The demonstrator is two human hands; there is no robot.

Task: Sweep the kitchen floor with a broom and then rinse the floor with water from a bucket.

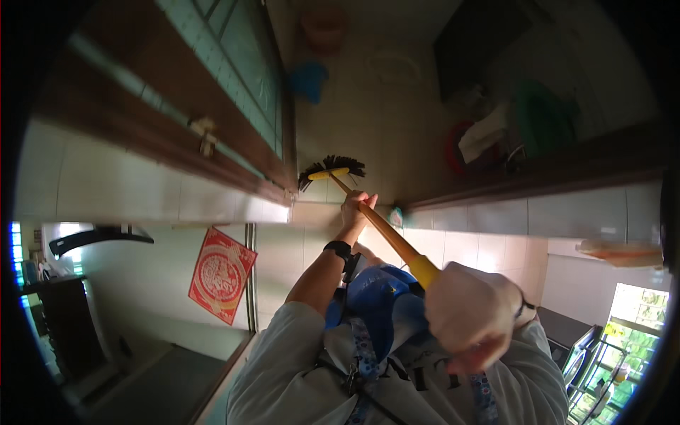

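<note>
A long-handled broom [329, 172] with a yellow head and dark bristles rests on or just above the tiled floor by the doorway. Partway down its orange-yellow pole, my left hand [358, 208] is closed around it, with a black watch on the wrist. My right hand [470, 319], large and somewhat blurred near the camera, grips the yellow top end of the pole. Beneath the hands, my light shirt, a patterned strap and something blue at my waist show.
A brown-framed door [228, 95] stands at the left. Ahead in the dim room are a blue item [309, 79], a reddish tub [324, 29], a squat toilet [394, 68], a red basin [458, 143] and a green basin [544, 117]. A wall edge [574, 212] runs along the right.
</note>
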